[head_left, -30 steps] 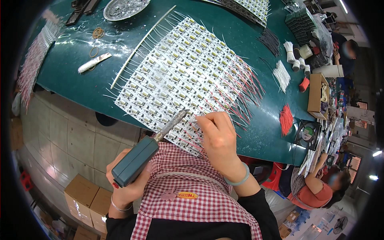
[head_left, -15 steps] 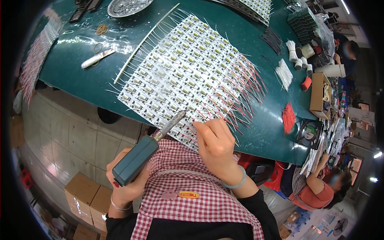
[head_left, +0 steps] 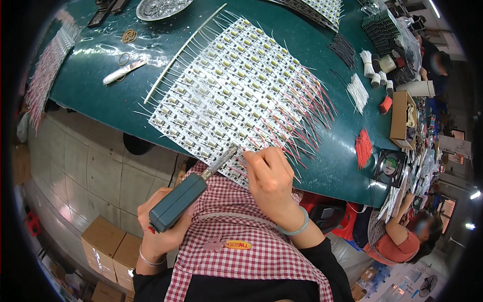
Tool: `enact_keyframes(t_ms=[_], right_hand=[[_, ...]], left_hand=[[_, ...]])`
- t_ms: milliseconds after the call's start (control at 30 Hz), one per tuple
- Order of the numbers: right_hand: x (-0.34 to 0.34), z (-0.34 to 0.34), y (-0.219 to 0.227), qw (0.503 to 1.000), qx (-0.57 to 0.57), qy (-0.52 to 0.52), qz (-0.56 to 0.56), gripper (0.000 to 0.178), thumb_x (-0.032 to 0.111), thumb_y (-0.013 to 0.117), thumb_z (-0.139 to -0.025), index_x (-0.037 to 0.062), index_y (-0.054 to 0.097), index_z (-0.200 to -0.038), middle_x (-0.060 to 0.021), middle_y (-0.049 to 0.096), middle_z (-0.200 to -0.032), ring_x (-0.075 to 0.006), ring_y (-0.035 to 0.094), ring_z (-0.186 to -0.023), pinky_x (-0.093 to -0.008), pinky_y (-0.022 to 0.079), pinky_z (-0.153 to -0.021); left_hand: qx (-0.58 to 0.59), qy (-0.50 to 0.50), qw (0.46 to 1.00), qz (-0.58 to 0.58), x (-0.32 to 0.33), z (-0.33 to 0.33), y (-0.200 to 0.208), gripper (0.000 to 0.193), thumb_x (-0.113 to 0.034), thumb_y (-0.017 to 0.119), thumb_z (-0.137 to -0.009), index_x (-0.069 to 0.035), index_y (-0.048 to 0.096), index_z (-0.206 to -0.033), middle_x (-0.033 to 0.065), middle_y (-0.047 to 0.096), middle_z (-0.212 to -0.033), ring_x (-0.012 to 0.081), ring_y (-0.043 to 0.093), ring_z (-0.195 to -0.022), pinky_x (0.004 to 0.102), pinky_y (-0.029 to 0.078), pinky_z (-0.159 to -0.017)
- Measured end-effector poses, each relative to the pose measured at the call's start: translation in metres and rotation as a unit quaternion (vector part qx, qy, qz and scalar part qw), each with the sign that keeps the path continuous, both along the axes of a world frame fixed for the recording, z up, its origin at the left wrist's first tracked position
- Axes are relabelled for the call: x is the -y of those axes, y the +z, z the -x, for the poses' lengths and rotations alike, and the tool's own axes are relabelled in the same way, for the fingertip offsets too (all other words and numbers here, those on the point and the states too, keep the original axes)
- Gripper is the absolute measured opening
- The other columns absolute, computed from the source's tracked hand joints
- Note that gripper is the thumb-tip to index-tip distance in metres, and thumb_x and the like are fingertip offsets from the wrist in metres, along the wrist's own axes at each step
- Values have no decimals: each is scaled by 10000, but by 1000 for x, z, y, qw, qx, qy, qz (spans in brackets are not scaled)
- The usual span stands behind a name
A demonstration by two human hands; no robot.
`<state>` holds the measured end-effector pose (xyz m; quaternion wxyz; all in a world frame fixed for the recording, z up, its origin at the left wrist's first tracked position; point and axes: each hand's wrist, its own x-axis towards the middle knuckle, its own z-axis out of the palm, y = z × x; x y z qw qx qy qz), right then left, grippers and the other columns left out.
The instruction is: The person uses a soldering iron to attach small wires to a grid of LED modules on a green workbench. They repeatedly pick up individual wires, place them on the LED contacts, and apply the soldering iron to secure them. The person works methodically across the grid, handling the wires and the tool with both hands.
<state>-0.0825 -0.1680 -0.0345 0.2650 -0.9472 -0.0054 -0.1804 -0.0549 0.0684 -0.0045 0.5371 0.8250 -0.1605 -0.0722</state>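
My left hand [head_left: 163,221] is wrapped round the dark green handle of a soldering iron [head_left: 181,200]. Its metal barrel points up and right, with the tip at the near part of a white panel of small circuit boards [head_left: 221,95]. Rows of small yellowish parts cover the panel, and thin red and white wires [head_left: 302,121] stick out along its right side. Close beside the tip, my right hand [head_left: 271,178] is closed in a pinch over the panel's near edge. Whatever lies between its fingertips is too small to make out.
On the green table [head_left: 322,173] lie a white-handled blade [head_left: 123,72], a metal dish [head_left: 162,9], red wires [head_left: 363,148], white wires [head_left: 357,94] and a black fan [head_left: 389,167]. Another wired panel [head_left: 53,65] hangs over the left edge. A co-worker [head_left: 397,239] sits at right.
The soldering iron and my left hand have shifted slightly right, bringing the tip a little lower and closer to my right fingertips. My right hand has barely moved.
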Motion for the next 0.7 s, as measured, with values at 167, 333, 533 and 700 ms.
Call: enact_keyframes(t_ms=[167,333,533,700], right_hand=[[-1,-1,1,1000,-4,-5,0,220,-55,697,-764,16,664,-970,-84,512,-793,-246,538,-717,-362,455,-583],[-1,-1,1,1000,-10,-5,4,221,-54,696,-758,12,663,-966,-88,513,-795,-248,540,-719,-364,456,-585],[-2,-1,2,1000,-7,-6,8,218,-54,696,-755,16,659,-958,-87,509,-792,-251,539,-719,-365,454,-585],[-3,-1,2,1000,-5,-11,14,217,-57,693,-752,16,659,-954,-84,509,-793,-248,539,-720,-364,455,-586]], left_hand=[[-29,13,1000,2,1,2,-1,229,13,764,-712,62,685,-922,137,680,-845,209,672,-707,299,514,-629],[-16,-5,1000,-14,0,1,-2,217,8,765,-706,57,682,-901,127,664,-814,208,651,-672,297,497,-607],[-3,-9,1000,-15,-2,1,-3,210,9,765,-696,56,685,-884,128,650,-792,221,634,-634,302,486,-581],[-5,-7,1000,-2,-5,0,-1,217,19,760,-697,66,688,-896,138,647,-792,224,638,-634,304,491,-580]])
